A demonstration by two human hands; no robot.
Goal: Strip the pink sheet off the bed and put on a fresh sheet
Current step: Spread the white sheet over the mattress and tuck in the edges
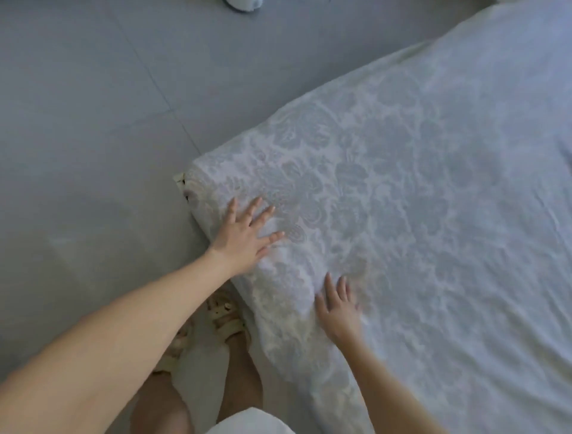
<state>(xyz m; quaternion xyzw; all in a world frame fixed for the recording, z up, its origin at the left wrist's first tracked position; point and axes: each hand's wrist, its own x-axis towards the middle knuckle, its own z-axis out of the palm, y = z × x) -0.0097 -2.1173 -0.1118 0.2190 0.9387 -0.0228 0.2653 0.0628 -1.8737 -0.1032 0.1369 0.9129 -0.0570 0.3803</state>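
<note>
We take the step in hand to be the fitting of the fresh sheet (402,186), a pale cloth with a faint floral pattern. It covers the bed top from the bed corner (188,189) inward. No pink sheet is in view, so we judge the stripping done.

Our left hand (244,238) lies flat on the sheet just inside the bed corner, fingers straight and spread wide, holding nothing. Our right hand (339,309) also lies flat, further from the corner along the near edge, fingers straight and closer together. The cloth around both hands is rumpled.

In our judgement, the next move calls for smoothing outward from the corner, then tucking the overhang under there.

We cannot tell whether the sheet is already tucked, because the side below the corner is hidden. The end of the bed far from the corner is cut off. A white object (244,3) on the floor (77,124) well beyond the corner is cropped by the top edge.
</note>
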